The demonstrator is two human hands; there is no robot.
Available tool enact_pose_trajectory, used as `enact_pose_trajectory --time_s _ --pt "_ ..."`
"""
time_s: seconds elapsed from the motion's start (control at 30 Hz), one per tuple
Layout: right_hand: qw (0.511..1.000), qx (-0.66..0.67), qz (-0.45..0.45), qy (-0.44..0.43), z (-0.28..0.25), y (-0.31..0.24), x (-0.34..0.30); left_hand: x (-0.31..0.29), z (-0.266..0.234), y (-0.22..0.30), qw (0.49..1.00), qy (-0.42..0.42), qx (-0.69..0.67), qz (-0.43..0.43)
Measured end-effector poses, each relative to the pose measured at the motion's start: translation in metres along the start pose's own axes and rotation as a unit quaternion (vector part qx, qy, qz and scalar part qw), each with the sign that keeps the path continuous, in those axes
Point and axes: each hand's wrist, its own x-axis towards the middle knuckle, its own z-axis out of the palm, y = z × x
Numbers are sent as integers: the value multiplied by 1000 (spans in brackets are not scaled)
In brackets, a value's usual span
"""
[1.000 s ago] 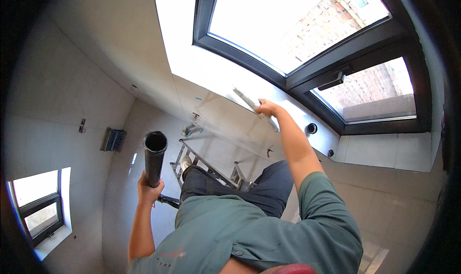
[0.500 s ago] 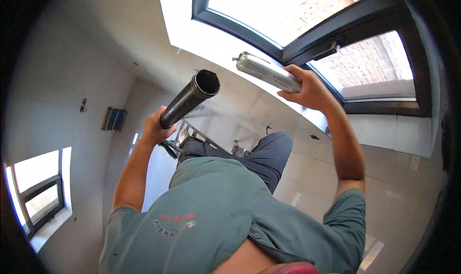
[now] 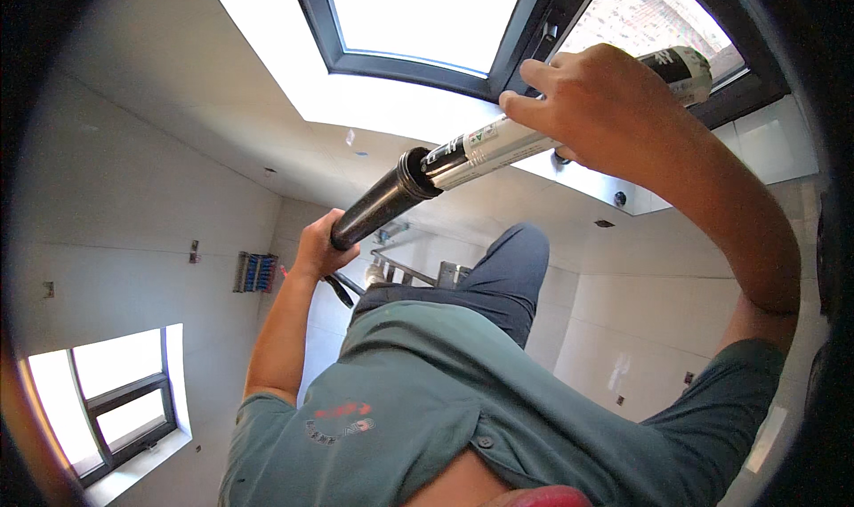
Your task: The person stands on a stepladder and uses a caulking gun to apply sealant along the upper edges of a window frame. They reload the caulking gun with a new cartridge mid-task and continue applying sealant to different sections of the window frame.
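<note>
My left hand (image 3: 320, 245) is wrapped round the lower part of a caulking gun's black barrel (image 3: 382, 206), which tilts up to the right with its mouth open. A dark handle shows just below that hand. My right hand (image 3: 614, 107), raised in front of the window, grips a long white and black sealant sausage pack (image 3: 494, 147) from above. One end of the pack is at the barrel's mouth, its tip inside the rim. Its other end (image 3: 689, 76) sticks out beyond my right hand. How far in it reaches is hidden by the barrel.
A dark-framed window (image 3: 405, 78) with a white sill lies ahead, and a second window (image 3: 129, 387) is at the left. Blue modules (image 3: 255, 272) sit in the left wall. A metal frame with rungs (image 3: 405, 269) stands beside my legs.
My right hand has turned over and brought the sealant sausage pack in line with the barrel, its end now in the mouth. The barrel has moved slightly right and down.
</note>
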Motion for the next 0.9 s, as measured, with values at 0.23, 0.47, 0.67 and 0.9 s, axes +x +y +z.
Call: enact_pose_trajectory --time_s 0.23,0.47,0.67,0.9 --pt "993 -69 -81 42 -20 -32 34 0 -17 23 1000 4 18 19" --pt "953 -111 -63 276 -33 -78 14 1 -14 7 1000 -5 -13 16" --pt "849 525 -50 -33 117 -154 -38 -56 -13 -27 998 12 -8 -63" --pt "502 621 592 -111 447 -167 -94 -132 -29 -59 974 44 -59 -212"
